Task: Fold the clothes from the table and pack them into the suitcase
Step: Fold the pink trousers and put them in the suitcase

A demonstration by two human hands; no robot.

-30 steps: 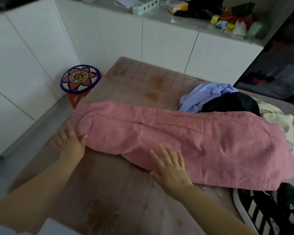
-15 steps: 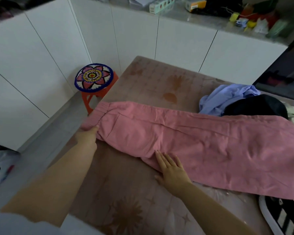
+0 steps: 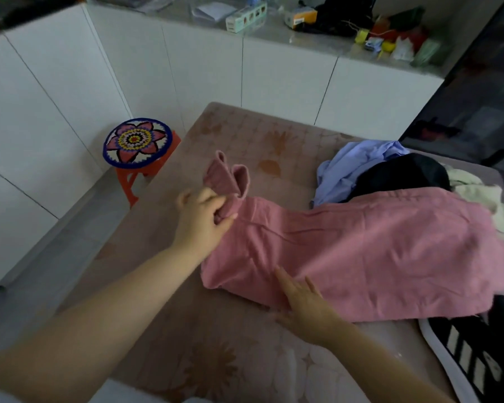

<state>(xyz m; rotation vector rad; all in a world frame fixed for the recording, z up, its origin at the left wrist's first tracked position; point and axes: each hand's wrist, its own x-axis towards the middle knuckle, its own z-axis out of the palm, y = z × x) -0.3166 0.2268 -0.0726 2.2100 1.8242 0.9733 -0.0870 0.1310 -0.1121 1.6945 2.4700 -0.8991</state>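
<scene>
White cabinets [image 3: 285, 82] line the far wall under a cluttered counter [image 3: 317, 39]. In front of them stands a table [image 3: 245, 135] covered by a brownish cloth with a leaf pattern. A pink garment [image 3: 376, 251] lies lengthwise across the table, its right end draped over a pile of clothes: a blue piece [image 3: 349, 167], a black one [image 3: 402, 173] and a pale one [image 3: 477, 196]. A black-and-white striped thing [image 3: 472, 353] shows at the lower right, just beside the pink hem. An orange stool [image 3: 137, 142] with a flower-patterned top stands left of the table. The left hand [image 3: 201, 216] has its fingers curled round the garment's left end, raising it off the table. The right hand [image 3: 306, 306] lies flat, fingers straight, pressing the garment's near edge.
</scene>
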